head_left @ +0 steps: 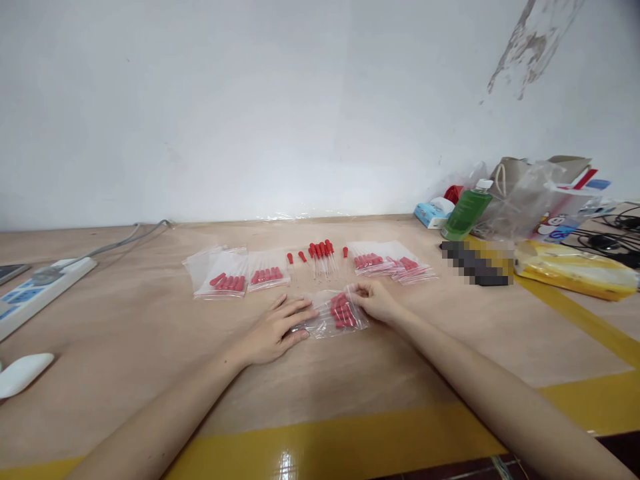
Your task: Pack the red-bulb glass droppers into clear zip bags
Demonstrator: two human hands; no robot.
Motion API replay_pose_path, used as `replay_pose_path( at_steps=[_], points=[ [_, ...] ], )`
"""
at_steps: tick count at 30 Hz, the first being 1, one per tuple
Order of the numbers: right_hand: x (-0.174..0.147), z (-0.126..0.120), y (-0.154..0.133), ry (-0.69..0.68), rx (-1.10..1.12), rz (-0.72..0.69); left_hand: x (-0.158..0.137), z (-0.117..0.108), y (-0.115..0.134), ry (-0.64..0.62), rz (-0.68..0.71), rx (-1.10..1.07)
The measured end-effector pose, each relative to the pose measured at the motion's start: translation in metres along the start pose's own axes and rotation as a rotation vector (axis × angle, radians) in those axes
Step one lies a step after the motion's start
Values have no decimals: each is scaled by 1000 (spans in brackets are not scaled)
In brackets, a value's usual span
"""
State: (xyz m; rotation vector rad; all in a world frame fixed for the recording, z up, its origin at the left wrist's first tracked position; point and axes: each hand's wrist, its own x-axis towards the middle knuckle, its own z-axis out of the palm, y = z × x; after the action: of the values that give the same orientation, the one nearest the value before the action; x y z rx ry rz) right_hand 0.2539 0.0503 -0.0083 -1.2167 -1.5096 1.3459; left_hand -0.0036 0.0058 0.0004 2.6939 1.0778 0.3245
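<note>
Tabletop (305, 390) spreads between bag (323, 327) and yellow-taped edge (345, 450)

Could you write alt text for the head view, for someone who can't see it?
Two bare hands on a clear bag of red-topped droppers on a brown table: the left hand lies on one end, the right hand pinches the other. Beyond, loose droppers lie between filled bags; a green bottle is farther right.

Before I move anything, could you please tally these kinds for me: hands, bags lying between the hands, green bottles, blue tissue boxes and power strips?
Hands: 2
Bag between them: 1
Green bottle: 1
Tissue box: 1
Power strip: 1
Total: 6
</note>
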Motion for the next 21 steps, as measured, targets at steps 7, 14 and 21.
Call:
replay_pose_path(
  at_steps=[7, 14, 21],
  points=[
    [-1, -3, -1, -31, -44, 63, 1, -1, -1, -13, 4, -11],
    [-8, 5, -4, -25, 77, -60, -1, -2, 4, 47, 4, -58],
    [-10, -21, -17, 116, 241, -104, -5, -7, -18, 414, -128, 85]
  ],
)
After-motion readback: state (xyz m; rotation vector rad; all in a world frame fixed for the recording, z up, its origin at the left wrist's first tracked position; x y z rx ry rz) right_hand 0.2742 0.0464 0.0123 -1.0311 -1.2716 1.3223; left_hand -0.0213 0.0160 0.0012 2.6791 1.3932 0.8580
